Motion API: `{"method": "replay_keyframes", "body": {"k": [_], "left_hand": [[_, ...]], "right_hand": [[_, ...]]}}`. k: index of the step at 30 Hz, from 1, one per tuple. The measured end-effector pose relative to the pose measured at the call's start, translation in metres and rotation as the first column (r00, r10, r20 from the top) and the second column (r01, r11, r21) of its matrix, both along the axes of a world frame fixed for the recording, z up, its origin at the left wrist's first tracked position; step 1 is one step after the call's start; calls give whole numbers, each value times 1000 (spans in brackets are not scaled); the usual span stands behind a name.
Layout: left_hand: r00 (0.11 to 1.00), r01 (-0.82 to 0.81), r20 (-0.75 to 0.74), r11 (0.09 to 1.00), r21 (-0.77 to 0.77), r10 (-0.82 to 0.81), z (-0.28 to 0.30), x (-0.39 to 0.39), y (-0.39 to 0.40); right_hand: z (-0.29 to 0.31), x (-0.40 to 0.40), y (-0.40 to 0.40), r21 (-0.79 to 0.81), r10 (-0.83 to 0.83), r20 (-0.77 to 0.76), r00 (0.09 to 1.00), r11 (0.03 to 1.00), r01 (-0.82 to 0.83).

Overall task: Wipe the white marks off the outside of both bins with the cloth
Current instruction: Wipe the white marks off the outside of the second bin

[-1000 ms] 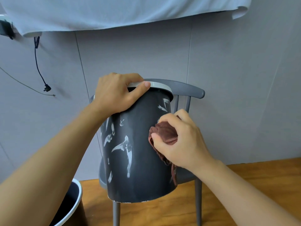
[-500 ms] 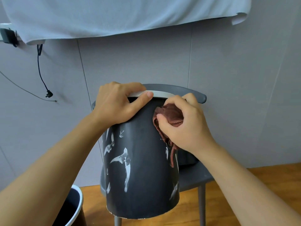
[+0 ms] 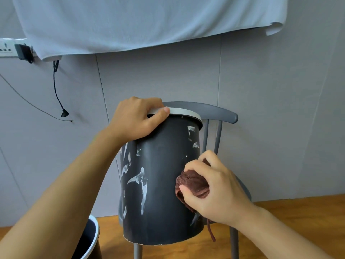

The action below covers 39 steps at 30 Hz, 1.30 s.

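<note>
Dark bin (image 3: 160, 184), held up before the chair (image 3: 214, 113): my left hand (image 3: 136, 118) grips its rim; my right hand (image 3: 214, 189) presses the bunched cloth (image 3: 194, 184) low on its right side. White marks (image 3: 140, 182) remain left and upper right. Second bin (image 3: 91, 240), lower left, I judge unwiped.

- The held bin (image 3: 160, 184) is dark charcoal, close to black, with a pale grey-white rim at its top.
- White marks (image 3: 139, 181) streak its left side in smeared, feathery strokes; a few smaller white smears sit near the rim on the right.
- The cloth (image 3: 194, 184) is reddish brown.
- The second bin (image 3: 91, 242), near left, is dark with a white rim and a navy-looking inside.
- The chair (image 3: 216, 111) is plain mid grey.
- The wall (image 3: 270, 109) is pale grey, in panels.
- The hanging sheet (image 3: 149, 21) is light blue-grey.
- The floor (image 3: 298, 212) is warm orange-brown wood.
- The cable (image 3: 56, 86), far left, is black.
</note>
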<state>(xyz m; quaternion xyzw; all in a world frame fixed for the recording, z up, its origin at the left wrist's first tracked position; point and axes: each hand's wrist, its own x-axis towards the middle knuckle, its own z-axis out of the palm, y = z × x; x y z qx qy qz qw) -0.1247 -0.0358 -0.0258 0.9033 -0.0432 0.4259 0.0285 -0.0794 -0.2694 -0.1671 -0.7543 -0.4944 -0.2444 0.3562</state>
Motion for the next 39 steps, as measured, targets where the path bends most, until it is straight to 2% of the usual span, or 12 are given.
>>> {"method": "replay_keyframes", "body": {"k": [2,5,9,13,17,19,21,25,28,33,39], "left_hand": [[999,-32,-22,996,83,34,8,0,-5],[998,-39,-44,994,107,44,9,3,-12],[998,-39,47,984,174,31,-1,9,-10],[989,-20,150,988,153,-3,-6,13,-7],[979,67,185,993,101,-85,-12,21,-19],[977,93,184,991,102,-110,-15,26,-25],[977,94,179,990,105,-111,-15,29,-28],[976,116,177,989,88,-130,-16,29,-28],[981,98,159,991,91,-111,-16,28,-30],[987,51,152,998,40,-56,-16,29,-24],[986,63,151,998,22,-65,-17,28,-22]], "right_hand": [[0,-1,0,-5,5,18,1000,1000,-5],[1,-2,1,-12,15,35,999,1000,-15],[7,-3,3,4,28,32,999,1000,-28],[22,-3,-1,192,44,-75,996,981,-29],[37,4,-3,407,-33,-135,990,909,85],[41,7,-4,456,-79,-160,984,878,145],[40,8,-4,410,-103,-123,987,900,145],[34,7,-2,119,-174,64,983,979,166],[31,6,-2,72,-199,130,971,979,191],[8,-6,-12,-73,-69,114,991,994,78],[-7,-19,-22,-121,7,160,987,993,12]]}}
